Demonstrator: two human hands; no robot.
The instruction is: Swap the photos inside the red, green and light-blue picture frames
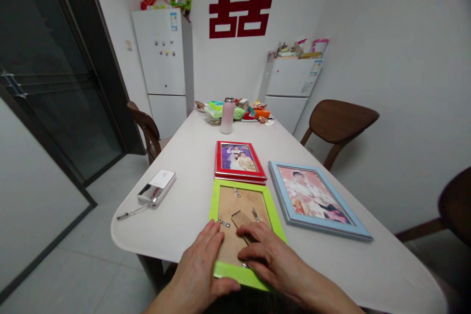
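Note:
A green picture frame (273, 210) lies face down at the table's near edge, its brown backing board (235, 206) and small metal clips showing. My left hand (200, 267) rests on the frame's lower left corner, fingers stretched flat and thumb along the bottom rail. My right hand (270, 255) lies on the backing board, fingers pressed down by the brown stand flap (240, 218) and a clip. Beyond it a red picture frame (239, 159) lies face up. A blue picture frame (316, 201) with a photo lies to the right.
A white table (191, 157) carries a white-and-silver device (157, 187) with a cord at left, a pink bottle (227, 115) and clutter at the far end. Brown chairs (336, 125) stand around it. Two white fridges (165, 64) stand against the wall, dark glass doors at left.

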